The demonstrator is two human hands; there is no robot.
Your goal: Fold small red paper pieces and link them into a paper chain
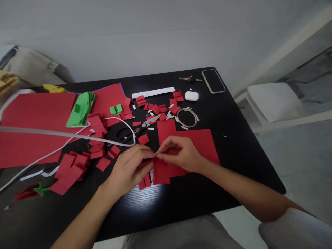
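Observation:
My left hand point(131, 167) and my right hand point(183, 152) meet fingertip to fingertip above large red paper sheets point(204, 145). Thumbs and forefingers are pinched together; whatever lies between them is too small to make out. Under and beside my left hand are folded red paper strips point(144, 180). Black-handled scissors point(142, 128) lie partly open beyond the hands, among small cut red paper pieces point(144, 139) and white scraps. A round ring point(186, 117) with white tabs around it rests behind my right hand.
A white cable point(64, 132) crosses the left side over red sheets point(33, 121). Folded green paper point(81, 109), a yellow-handled tool point(54, 89) and stacked red strips point(71, 166) lie left. At the back right are keys point(190, 79), a white earbud case point(191, 96) and a phone point(213, 81).

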